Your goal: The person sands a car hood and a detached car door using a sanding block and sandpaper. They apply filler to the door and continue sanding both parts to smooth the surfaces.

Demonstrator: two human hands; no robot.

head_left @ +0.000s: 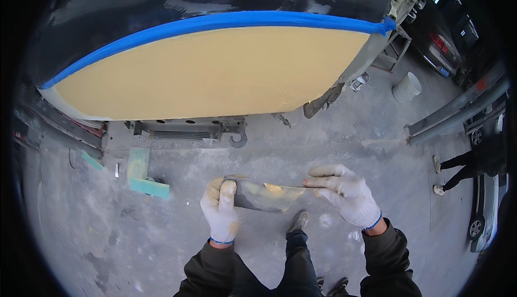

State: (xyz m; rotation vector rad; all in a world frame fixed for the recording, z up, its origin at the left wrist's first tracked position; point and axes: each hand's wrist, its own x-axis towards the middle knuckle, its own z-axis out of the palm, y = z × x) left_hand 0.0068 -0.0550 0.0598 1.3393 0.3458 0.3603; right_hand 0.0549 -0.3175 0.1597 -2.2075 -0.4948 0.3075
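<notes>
White knitted gloves (224,220) with yellowish smudges and thin blue cuff edging (221,241) covered the left hand (219,203) and right hand (347,193); long dark fabric sleeves (389,259), dark trousers (298,262) and a greyish shoe (301,220) were worn too.

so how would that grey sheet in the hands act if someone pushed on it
The grey sheet would probably bend rather than resist, since it looks thin and its outline is uneven. It is likely light: the left hand grips it at just one end. Its yellow-smeared face might feel dusty, though its texture is too small to tell.
</notes>
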